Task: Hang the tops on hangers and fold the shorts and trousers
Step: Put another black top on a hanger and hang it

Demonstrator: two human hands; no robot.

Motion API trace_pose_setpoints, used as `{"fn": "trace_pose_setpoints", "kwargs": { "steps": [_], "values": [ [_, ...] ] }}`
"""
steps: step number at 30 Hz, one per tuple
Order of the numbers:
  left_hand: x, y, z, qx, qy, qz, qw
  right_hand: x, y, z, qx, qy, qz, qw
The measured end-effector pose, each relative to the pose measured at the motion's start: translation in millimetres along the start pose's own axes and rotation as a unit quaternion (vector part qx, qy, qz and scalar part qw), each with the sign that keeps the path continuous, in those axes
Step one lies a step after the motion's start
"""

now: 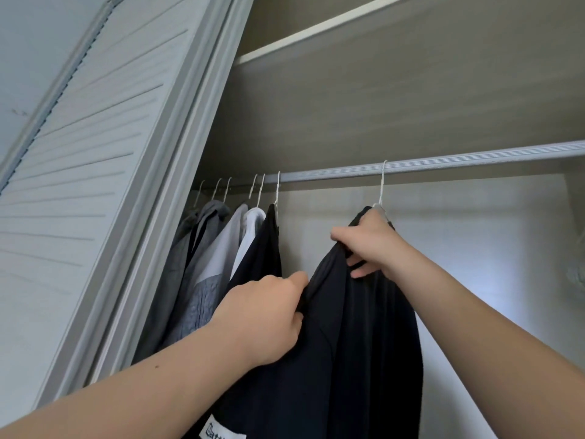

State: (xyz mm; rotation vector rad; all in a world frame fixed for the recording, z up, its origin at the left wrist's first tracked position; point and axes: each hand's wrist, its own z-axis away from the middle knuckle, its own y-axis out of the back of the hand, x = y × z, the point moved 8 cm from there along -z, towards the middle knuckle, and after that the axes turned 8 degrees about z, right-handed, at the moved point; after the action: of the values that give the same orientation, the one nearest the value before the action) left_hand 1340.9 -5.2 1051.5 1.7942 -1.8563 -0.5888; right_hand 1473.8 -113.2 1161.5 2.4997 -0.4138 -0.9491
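A black top (364, 343) hangs from a white hanger (382, 188) hooked over the wardrobe's silver rail (459, 163). My right hand (370, 242) grips the top's shoulder just below the hanger's neck. My left hand (269, 321) grips the fabric at the top's left edge, lower down. A white label (218, 434) shows at the bottom of the dark cloth. To the left, several tops hang on white hangers: another black one (269, 248), a white one (253, 229) and grey ones (202, 248).
A louvred wardrobe door (79, 185) stands open on the left. A shelf (348, 23) runs above the rail. The rail to the right of the hanger carries nothing, with the wardrobe's pale back wall (474, 248) behind it.
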Motion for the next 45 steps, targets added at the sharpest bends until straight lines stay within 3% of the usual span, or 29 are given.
{"fn": "trace_pose_setpoints", "kwargs": {
  "steps": [3,16,22,28,32,38,45],
  "values": [
    [-9,2,6,-0.016,0.005,-0.014,1.000,-8,-8,5,-0.001,0.014,0.075,0.997],
    [-68,23,29,-0.028,0.081,-0.062,0.994,-52,-82,-27,-0.067,0.100,0.043,0.992],
    [-81,27,38,-0.045,0.105,-0.072,0.991,-46,-101,-28,-0.066,0.105,0.015,0.992],
    [-79,38,63,-0.046,0.121,-0.066,0.989,-39,-105,2,-0.012,0.155,0.039,0.987],
    [-76,55,102,-0.061,0.141,-0.067,0.986,-38,-118,50,-0.068,0.163,-0.069,0.982],
    [-76,112,200,-0.057,0.194,-0.105,0.974,-73,-149,170,-0.152,0.258,-0.092,0.950],
    [-66,215,392,-0.048,0.313,-0.227,0.921,-160,-188,381,-0.228,0.443,0.029,0.867]
  ]
}}
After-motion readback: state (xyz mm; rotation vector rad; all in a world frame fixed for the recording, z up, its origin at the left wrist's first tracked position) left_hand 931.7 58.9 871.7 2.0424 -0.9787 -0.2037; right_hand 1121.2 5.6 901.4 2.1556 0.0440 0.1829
